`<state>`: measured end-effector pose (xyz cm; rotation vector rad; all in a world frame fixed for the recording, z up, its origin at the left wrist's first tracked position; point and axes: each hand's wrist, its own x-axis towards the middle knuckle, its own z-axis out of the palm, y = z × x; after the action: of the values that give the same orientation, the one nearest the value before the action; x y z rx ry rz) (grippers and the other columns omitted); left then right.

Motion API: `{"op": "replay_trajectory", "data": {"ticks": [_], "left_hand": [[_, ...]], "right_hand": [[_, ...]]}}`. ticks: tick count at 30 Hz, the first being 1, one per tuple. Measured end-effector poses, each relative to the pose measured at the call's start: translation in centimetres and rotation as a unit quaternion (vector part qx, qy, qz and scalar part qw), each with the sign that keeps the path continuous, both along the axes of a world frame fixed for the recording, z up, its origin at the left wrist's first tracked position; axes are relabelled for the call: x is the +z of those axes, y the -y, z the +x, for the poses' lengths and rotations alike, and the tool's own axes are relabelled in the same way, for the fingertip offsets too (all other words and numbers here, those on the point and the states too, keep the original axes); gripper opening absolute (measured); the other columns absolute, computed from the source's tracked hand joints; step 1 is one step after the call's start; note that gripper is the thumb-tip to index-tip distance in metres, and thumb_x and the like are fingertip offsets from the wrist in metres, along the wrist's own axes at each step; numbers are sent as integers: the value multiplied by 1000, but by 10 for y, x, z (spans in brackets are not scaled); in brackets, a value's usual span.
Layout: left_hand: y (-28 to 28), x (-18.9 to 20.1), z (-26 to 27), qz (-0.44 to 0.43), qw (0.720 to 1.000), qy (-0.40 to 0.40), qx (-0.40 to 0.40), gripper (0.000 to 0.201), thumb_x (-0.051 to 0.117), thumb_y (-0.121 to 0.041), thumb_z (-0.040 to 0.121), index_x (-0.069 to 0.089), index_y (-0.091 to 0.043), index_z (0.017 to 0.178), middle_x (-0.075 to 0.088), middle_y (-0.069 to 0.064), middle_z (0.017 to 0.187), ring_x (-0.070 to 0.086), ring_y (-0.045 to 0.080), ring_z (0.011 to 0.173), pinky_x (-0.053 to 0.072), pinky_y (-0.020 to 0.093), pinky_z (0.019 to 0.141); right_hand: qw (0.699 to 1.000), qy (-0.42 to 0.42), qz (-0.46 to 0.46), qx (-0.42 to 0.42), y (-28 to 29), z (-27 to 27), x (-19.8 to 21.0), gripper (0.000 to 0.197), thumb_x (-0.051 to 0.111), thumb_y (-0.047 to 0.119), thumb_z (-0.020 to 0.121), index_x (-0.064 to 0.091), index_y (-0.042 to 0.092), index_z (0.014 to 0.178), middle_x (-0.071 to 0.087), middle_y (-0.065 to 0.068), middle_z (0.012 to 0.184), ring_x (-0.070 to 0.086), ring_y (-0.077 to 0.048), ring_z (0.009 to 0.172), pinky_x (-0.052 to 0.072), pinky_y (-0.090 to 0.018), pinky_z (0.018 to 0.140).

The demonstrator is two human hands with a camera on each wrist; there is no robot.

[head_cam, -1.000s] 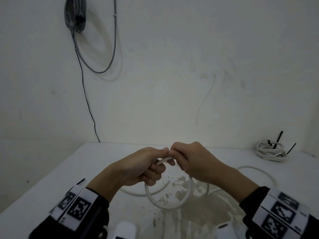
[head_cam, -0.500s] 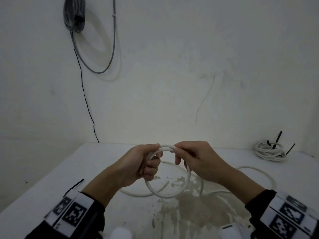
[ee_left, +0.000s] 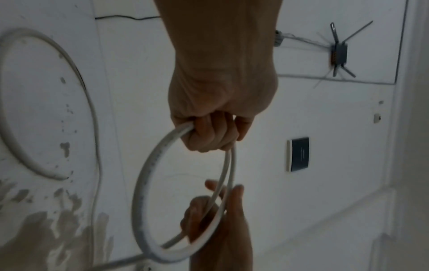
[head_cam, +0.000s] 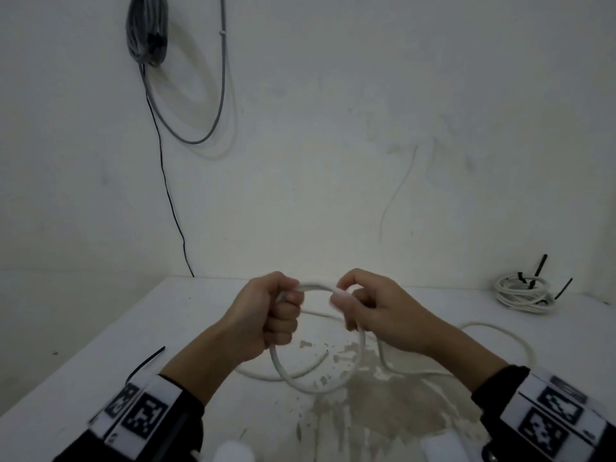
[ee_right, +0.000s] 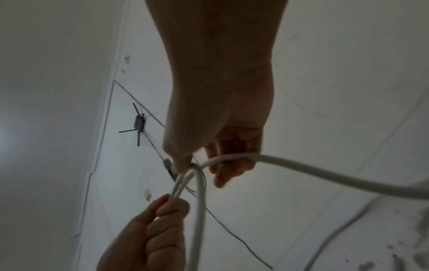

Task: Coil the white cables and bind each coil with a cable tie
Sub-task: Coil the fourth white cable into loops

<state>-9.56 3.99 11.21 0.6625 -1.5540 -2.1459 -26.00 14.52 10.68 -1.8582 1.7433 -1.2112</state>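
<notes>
A white cable [head_cam: 316, 383] hangs as a round loop [ee_left: 148, 183] above the white table [head_cam: 100, 378]. My left hand [head_cam: 270, 315] grips the loop's top in a fist [ee_left: 213, 132], with the strands running through it. My right hand [head_cam: 370, 308] holds the same cable [ee_right: 301, 170] just to the right, fingers curled round it. The cable's loose length [head_cam: 500, 331] trails over the table to the right. A black cable tie [head_cam: 146, 361] lies on the table by my left wrist.
A white coil bound with black ties [head_cam: 523, 291] sits at the table's far right corner. Grey cables [head_cam: 146, 31] hang on the wall at upper left, a thin black wire [head_cam: 166, 181] dropping from them. The tabletop has a worn, stained patch [head_cam: 383, 411] in front.
My hands have moved apart along the cable and risen slightly. The loop between them has grown wider and rounder.
</notes>
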Motion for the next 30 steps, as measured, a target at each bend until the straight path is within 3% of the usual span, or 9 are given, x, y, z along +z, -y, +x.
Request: {"op": "replay_trajectory", "data": {"ticks": [4,9,12,15,19,22,25,28,30], "left_hand": [[5,4,2,40,994,-85,63,36,36,-20,80,36,-19,44,19,-9,35,2,9,39,5,13,38],[33,21,19,104,947,-246,180,24,39,-19,71,37,-17,47,22,-9,32,5,8,32,4,15,35],[49,28,41,84,931,-284,213,11,42,-19,64,39,-16,55,23,-10,34,18,4,24,11,17,30],[46,23,42,43,931,-288,220,20,36,-14,83,37,-15,64,25,-10,37,22,3,27,17,17,32],[34,16,27,-62,927,-279,243,31,30,-11,98,32,-16,68,38,-6,46,31,6,36,29,17,38],[23,8,20,-213,920,-221,244,25,30,-19,102,40,-14,79,63,-1,69,49,9,53,40,20,50],[7,0,17,-351,907,-146,181,19,29,-26,99,40,-13,94,68,3,97,61,13,73,44,24,59],[-6,-7,13,-415,899,-73,119,25,30,-28,98,39,-6,93,64,-3,74,57,6,56,43,18,53],[-12,-9,12,-403,910,-55,85,30,32,-28,99,41,-3,85,48,-7,53,41,5,44,35,19,46]], "right_hand": [[991,129,26,34,-3,-3,-1,53,32,48,96,56,1,90,59,-8,65,52,-17,57,46,-28,61],[981,134,137,34,-4,-8,-28,42,30,38,100,54,8,83,50,-3,51,52,-20,46,45,-27,52],[988,38,138,-50,-7,-21,-43,33,38,36,98,53,14,80,47,4,54,45,-10,46,41,-25,52],[978,-178,27,-102,-2,-23,-44,29,39,36,98,55,21,80,50,3,57,41,-10,48,35,-26,52],[902,-408,-121,-71,6,2,-34,34,42,41,91,65,23,74,50,5,51,42,-13,41,33,-24,40],[873,-449,-185,-42,7,16,-19,20,52,31,82,69,24,74,48,4,51,40,-16,37,35,-22,36],[844,-493,-209,-8,8,26,-2,13,56,24,77,66,19,70,49,3,51,38,-15,38,37,-23,38],[839,-473,-266,40,11,35,15,7,62,23,81,63,16,79,58,4,55,47,-15,41,39,-24,38],[843,-439,-310,37,12,35,25,23,64,36,81,61,13,81,61,3,57,53,-16,43,41,-25,37]]}}
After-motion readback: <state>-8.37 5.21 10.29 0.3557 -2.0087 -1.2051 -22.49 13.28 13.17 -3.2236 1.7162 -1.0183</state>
